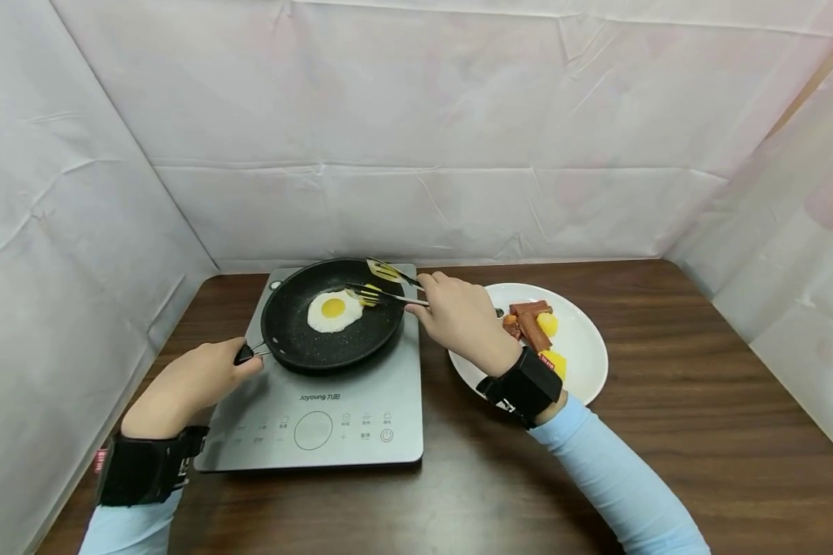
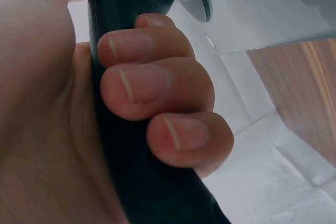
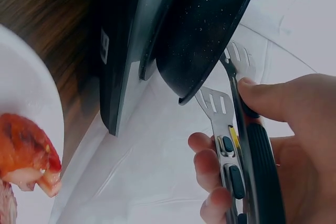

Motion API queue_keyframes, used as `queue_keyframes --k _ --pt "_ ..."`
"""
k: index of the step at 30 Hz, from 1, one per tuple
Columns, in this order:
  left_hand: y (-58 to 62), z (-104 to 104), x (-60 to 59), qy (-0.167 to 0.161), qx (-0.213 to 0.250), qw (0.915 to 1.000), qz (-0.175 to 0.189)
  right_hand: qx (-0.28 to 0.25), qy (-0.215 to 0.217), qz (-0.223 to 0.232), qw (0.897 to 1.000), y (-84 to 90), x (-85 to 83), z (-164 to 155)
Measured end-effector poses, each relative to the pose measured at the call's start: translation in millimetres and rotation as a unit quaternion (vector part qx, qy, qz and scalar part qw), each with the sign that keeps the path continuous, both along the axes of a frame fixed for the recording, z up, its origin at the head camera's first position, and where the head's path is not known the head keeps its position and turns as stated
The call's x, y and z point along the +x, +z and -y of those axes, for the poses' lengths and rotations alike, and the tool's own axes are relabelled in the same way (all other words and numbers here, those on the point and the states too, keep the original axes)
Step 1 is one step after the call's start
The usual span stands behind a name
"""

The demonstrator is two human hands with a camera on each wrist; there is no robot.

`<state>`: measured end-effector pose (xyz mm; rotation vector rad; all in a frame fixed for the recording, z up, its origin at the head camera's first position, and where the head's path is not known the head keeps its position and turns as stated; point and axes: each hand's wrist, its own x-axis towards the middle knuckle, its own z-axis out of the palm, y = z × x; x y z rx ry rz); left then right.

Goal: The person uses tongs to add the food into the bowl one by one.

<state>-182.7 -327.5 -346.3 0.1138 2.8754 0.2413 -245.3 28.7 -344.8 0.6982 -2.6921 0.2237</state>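
My left hand (image 1: 187, 385) grips the black handle (image 2: 126, 150) of a frying pan (image 1: 298, 343), its fingers curled round it in the left wrist view. The pan sits on a silver induction cooktop (image 1: 361, 416). A fried egg (image 1: 333, 310) with a round yolk lies in the pan, left of center. My right hand (image 1: 461, 320) holds slotted metal tongs (image 3: 236, 179) with black grips, thumb on one arm and fingers on the other. The two tong heads are spread apart over the pan's right side, the nearer one at the egg's edge. Yellow shows at both heads.
A white plate (image 1: 586, 362) stands right of the cooktop, partly under my right wrist, with bacon-like strips (image 1: 533, 327) and yellow pieces (image 1: 547, 324) on it. White sheeting (image 1: 416, 208) walls the wooden table (image 1: 680, 370) at the back and sides.
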Motion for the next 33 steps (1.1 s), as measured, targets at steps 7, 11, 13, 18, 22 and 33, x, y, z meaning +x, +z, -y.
queue_keyframes --k 7,11,13,18,22,33 --pt "0.5 1.2 0.4 0.000 0.004 1.0000 0.004 -0.011 0.010 0.046 0.999 2.8 0.4 -9.1" --pt "0.6 0.8 -2.2 0.001 -0.002 1.0000 0.005 -0.011 0.012 0.052 0.999 1.3 0.8 -14.8" --pt "0.4 0.8 -3.2 0.002 -0.004 1.0000 0.007 -0.009 0.015 0.052 0.999 0.1 1.1 -17.4" --pt "-0.2 1.5 -2.8 -0.004 0.003 1.0000 0.006 -0.005 0.007 0.053 0.999 -0.8 2.3 -25.3" --pt "0.2 3.1 -3.1 -0.011 0.002 0.9999 0.007 -0.014 -0.007 0.057 0.998 2.1 4.5 -33.2" --pt "1.4 9.3 -1.0 -0.011 -0.001 0.9999 0.010 0.000 -0.046 0.073 0.996 2.5 14.4 -57.0"
